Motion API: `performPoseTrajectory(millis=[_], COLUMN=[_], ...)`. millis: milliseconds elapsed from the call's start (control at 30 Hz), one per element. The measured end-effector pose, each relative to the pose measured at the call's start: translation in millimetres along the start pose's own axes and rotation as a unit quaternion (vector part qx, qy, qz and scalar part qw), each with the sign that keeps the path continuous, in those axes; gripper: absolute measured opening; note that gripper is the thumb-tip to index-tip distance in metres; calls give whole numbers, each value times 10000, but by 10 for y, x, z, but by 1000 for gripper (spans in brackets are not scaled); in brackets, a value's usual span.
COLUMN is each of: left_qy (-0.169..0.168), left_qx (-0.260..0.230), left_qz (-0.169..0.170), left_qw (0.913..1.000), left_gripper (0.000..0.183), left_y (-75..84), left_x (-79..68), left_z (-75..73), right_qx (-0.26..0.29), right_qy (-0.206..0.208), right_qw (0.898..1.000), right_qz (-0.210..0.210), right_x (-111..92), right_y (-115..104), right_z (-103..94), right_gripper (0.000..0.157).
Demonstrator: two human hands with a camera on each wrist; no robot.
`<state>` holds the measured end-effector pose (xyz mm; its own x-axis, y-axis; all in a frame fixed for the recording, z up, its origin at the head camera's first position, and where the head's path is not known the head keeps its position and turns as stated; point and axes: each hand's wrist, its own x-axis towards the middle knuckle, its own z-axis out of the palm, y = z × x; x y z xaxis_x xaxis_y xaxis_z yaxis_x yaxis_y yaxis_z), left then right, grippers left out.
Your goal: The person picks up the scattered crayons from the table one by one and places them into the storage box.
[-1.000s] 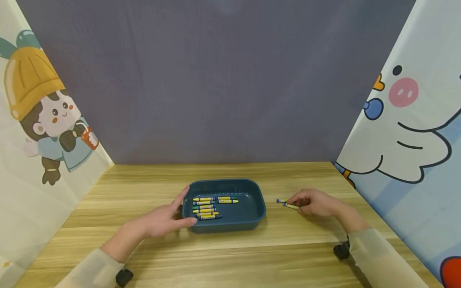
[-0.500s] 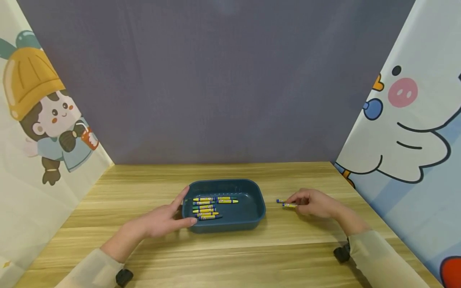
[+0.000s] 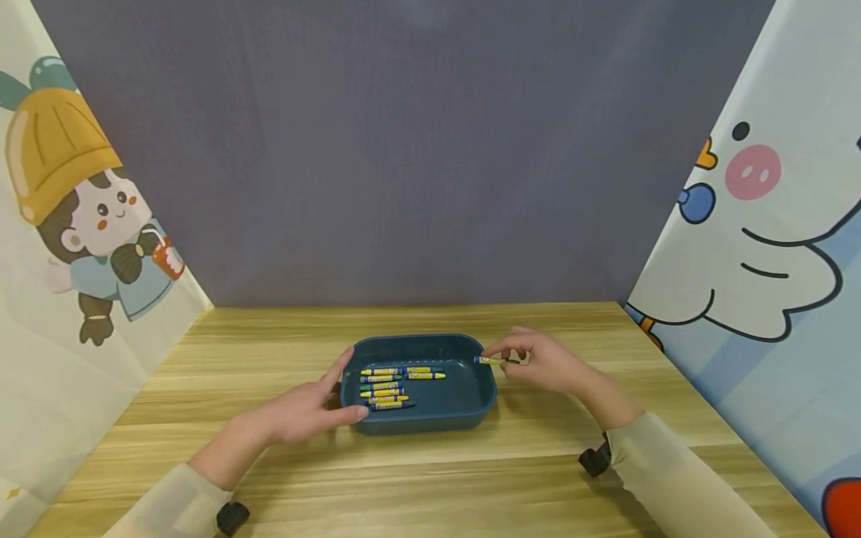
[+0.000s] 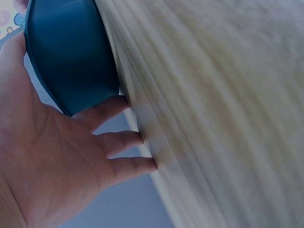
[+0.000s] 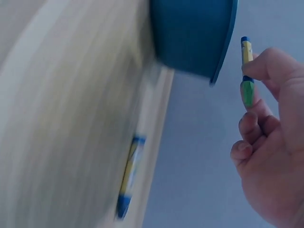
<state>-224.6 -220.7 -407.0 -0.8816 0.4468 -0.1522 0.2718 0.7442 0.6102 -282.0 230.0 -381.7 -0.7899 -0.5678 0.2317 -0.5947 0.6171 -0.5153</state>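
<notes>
A dark blue-green plastic tray sits on the table with several yellow-wrapped crayons lying in its left half. My left hand rests against the tray's left end, thumb over the near rim and forefinger at the far corner. In the left wrist view, its other fingers reach down to the tabletop. My right hand pinches a green crayon between thumb and forefinger, above the tray's right rim. A blue crayon lies on the table, hidden behind the right hand in the head view.
The wood-grain table ends at a grey backdrop. Cartoon-printed panels flank it: a figure in a yellow hat on the left and a white bird on the right.
My right hand has picked the green crayon up from the table and carried it left to the tray's right rim. The left hand and tray stay put.
</notes>
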Motion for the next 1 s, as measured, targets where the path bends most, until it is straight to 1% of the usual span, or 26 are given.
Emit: performPoseTrajectory(millis=[167,333,433,567,700,800,867,1000], left_qy=[9,20,37,65,51,16,12,62], left_qx=[4,30,44,10,-36,-39,-56,-70], left_qz=[-2,1,4,2,-27,-29,-24,10], left_qw=[10000,10000,10000,10000,10000,10000,10000,10000], left_gripper=[112,112,112,112,112,112,112,113], left_y=[-1,-2,-3,-6,-9,-10,-8,-2], left_x=[0,1,1,3,7,11,10,6], left_z=[-5,-3,0,10,27,37,38,20], right_qx=[-72,-112,-374,-772,-1045,-1197,-1312,-1536], right_qy=[-237,-577,-771,-930,-1075,-1180,-1196,-1129], right_qw=[9995,9973,9951,9911,9872,9849,9835,9810], right_qz=[-218,-441,-487,-557,-550,-413,-339,-373], right_x=[230,437,546,665,736,747,745,751], right_y=[-212,-348,-393,-447,-484,-500,-505,-499], right_z=[135,308,419,546,666,737,770,805], right_gripper=[35,34,33,33,33,32,32,32])
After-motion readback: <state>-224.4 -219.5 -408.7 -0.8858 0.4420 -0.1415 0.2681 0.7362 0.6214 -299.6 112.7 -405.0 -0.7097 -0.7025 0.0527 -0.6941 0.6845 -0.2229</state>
